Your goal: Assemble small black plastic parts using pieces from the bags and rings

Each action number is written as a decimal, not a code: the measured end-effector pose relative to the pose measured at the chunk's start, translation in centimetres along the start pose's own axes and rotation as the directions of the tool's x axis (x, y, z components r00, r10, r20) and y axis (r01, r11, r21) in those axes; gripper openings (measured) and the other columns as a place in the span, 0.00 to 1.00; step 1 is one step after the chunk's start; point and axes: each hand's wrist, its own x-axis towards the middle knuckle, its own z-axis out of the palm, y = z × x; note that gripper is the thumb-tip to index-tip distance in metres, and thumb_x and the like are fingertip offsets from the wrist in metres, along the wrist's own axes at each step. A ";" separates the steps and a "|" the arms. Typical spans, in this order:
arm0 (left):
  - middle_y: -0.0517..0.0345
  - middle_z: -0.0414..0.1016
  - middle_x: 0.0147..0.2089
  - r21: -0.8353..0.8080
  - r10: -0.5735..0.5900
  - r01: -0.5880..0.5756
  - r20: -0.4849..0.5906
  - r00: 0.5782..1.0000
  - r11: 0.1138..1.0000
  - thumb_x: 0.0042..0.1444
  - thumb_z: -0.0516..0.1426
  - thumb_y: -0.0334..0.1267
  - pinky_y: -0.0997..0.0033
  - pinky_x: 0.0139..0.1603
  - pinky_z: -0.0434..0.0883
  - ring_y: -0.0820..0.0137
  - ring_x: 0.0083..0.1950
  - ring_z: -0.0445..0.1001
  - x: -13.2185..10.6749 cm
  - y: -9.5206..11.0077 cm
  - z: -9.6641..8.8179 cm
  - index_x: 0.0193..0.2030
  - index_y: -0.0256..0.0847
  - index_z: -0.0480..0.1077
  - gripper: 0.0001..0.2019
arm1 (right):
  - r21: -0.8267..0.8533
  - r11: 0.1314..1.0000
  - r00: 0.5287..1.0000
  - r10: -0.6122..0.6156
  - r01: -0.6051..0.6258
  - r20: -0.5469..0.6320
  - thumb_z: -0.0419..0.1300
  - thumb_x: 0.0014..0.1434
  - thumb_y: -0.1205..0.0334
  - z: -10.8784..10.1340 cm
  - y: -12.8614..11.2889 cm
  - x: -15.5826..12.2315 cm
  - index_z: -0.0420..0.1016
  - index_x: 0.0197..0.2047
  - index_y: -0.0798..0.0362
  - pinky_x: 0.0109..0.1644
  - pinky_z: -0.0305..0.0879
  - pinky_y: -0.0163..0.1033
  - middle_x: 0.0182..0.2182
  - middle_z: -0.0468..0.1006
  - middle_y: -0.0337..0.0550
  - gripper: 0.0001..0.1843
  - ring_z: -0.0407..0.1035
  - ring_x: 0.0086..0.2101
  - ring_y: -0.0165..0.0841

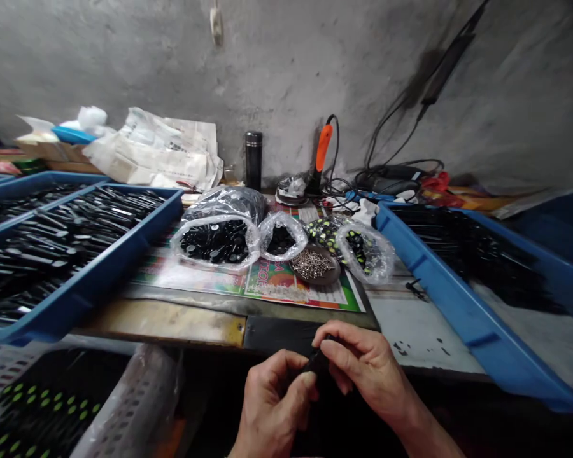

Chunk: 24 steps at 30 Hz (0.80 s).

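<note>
Just below the table's front edge, my left hand (281,397) and my right hand (363,362) come together over a small black part (318,357). Thumb and fingers of both hands pinch it, and most of it is covered, so its kind cannot be made out. Beyond my hands, a round dish (314,266) of small metal screws or pins rests on a printed sheet (286,289). Around it lie open plastic bags: a large bag of black pieces (214,242), a smaller bag of black pieces (281,236), and a bag of black and yellow-green pieces (360,248).
A blue tray (95,280) of long black parts stands left; another blue tray (458,305) holds dark parts at right. Low left is a white basket (124,407) with green-tipped black pieces. Behind stand a black flask (253,160) and an orange-handled tool (323,147) with a cord.
</note>
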 end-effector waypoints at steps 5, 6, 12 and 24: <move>0.61 0.72 0.20 -0.231 -0.161 0.171 0.062 0.985 0.958 0.42 0.70 0.57 0.83 0.13 0.53 0.84 0.13 0.56 0.2 -0.1 0.2 0.29 0.36 0.70 0.25 | 0.038 0.999 0.998 0.037 -0.035 -0.048 0.58 0.65 0.44 0.8 0.4 -0.3 0.71 0.35 0.56 0.18 0.45 0.26 0.17 0.59 0.29 0.21 0.51 0.16 0.21; 0.61 0.72 0.20 -0.242 -0.167 0.175 0.053 0.985 0.954 0.42 0.71 0.56 0.83 0.13 0.53 0.84 0.13 0.57 0.2 -0.1 0.2 0.29 0.36 0.69 0.25 | 0.047 0.998 0.997 0.041 -0.038 -0.063 0.58 0.65 0.44 0.9 0.6 -0.4 0.71 0.35 0.56 0.18 0.44 0.26 0.17 0.59 0.29 0.21 0.51 0.16 0.20; 0.60 0.74 0.19 -0.261 -0.197 0.203 0.050 0.979 0.944 0.43 0.71 0.54 0.84 0.12 0.53 0.84 0.12 0.58 -0.2 -0.1 0.4 0.28 0.36 0.69 0.23 | 0.096 0.993 0.995 0.077 -0.072 -0.056 0.58 0.64 0.42 1.4 1.2 -0.9 0.69 0.35 0.55 0.18 0.44 0.26 0.16 0.59 0.29 0.22 0.50 0.15 0.21; 0.61 0.73 0.19 -0.232 -0.178 0.180 0.032 0.984 0.956 0.38 0.72 0.56 0.84 0.12 0.53 0.84 0.12 0.58 0.7 1.1 0.7 0.27 0.36 0.70 0.26 | 0.028 0.999 0.998 0.022 -0.020 -0.066 0.57 0.66 0.44 0.7 0.4 -0.6 0.71 0.38 0.55 0.20 0.47 0.26 0.18 0.60 0.30 0.21 0.52 0.17 0.21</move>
